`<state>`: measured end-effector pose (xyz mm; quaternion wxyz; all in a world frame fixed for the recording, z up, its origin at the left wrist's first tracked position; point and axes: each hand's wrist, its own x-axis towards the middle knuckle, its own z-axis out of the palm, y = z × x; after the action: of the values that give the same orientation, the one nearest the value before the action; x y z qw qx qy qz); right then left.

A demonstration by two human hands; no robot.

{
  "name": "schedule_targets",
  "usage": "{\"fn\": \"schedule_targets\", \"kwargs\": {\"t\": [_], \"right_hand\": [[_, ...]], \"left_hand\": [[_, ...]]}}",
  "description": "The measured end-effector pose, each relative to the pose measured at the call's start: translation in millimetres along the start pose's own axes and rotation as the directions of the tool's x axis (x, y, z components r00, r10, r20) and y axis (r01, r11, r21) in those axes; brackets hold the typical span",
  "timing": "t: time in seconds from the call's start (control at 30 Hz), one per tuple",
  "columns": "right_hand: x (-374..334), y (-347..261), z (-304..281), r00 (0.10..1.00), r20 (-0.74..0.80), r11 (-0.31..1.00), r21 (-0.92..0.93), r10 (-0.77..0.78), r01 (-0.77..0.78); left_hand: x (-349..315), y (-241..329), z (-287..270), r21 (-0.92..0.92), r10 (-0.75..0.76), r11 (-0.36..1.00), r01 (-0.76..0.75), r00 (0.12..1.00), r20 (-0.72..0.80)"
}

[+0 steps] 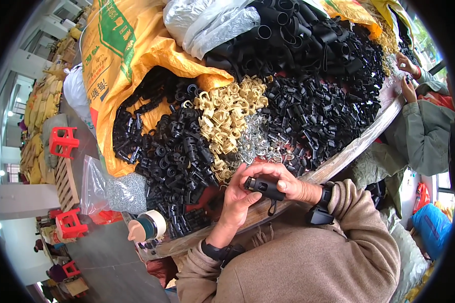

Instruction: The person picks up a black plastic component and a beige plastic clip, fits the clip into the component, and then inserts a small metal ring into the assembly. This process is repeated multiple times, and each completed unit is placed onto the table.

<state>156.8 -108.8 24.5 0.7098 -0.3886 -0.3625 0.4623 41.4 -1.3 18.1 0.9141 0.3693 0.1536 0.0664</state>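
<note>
Between my two hands, above the near edge of the table, is a black cylindrical plastic part (268, 188) with a slot in its side and a small loop hanging below. My left hand (234, 202) grips its left end, thumb along the lower side. My right hand (283, 179) curls over the top and right end. Just beyond my hands lie cream plastic clips (222, 111) and small shiny metal pieces (253, 136). Left of them are piled black ringed fittings (174, 151); to the right spreads a heap of small black parts (308, 111).
Large black tubes (283, 40) are heaped at the back beside an orange woven sack (116, 60). A bag of small grey pieces (126, 192) and a lidded cup (146, 226) stand at the left edge. A co-worker's hands (408, 76) are at the far right. Red stools (63, 141) stand left.
</note>
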Motion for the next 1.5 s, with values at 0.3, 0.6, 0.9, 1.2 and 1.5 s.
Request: {"fn": "schedule_targets", "kwargs": {"t": [0.3, 0.6, 0.9, 1.2, 1.5], "right_hand": [[-0.8, -0.9, -1.3, 1.0, 0.006, 1.0, 0.015, 0.012, -0.012], [-0.3, 1.0, 0.4, 1.0, -0.024, 0.999, 0.043, 0.016, -0.015], [-2.8, 0.8, 5.8, 0.999, -0.04, 0.995, 0.092, -0.029, 0.033], [-7.4, -19.8, 19.2, 0.999, -0.045, 0.999, -0.041, -0.003, 0.001], [-86.3, -104.5, -57.4, 0.998, 0.013, 0.864, -0.502, 0.059, -0.045]], "left_hand": [[1.5, -3.0, -3.6, 0.01, -0.004, 1.0, 0.004, 1.0, -0.004], [2.2, -4.4, -4.9, -0.024, -0.007, 1.0, 0.007, 1.0, 0.005], [-4.4, -8.5, -7.5, -0.065, 0.012, 0.998, -0.01, 0.999, 0.037], [-16.1, -4.6, 6.4, -0.129, -0.037, 0.991, 0.043, 0.998, 0.051], [-50.1, 36.6, -15.7, 0.949, 0.313, 0.315, -0.023, 0.946, -0.081]]}}
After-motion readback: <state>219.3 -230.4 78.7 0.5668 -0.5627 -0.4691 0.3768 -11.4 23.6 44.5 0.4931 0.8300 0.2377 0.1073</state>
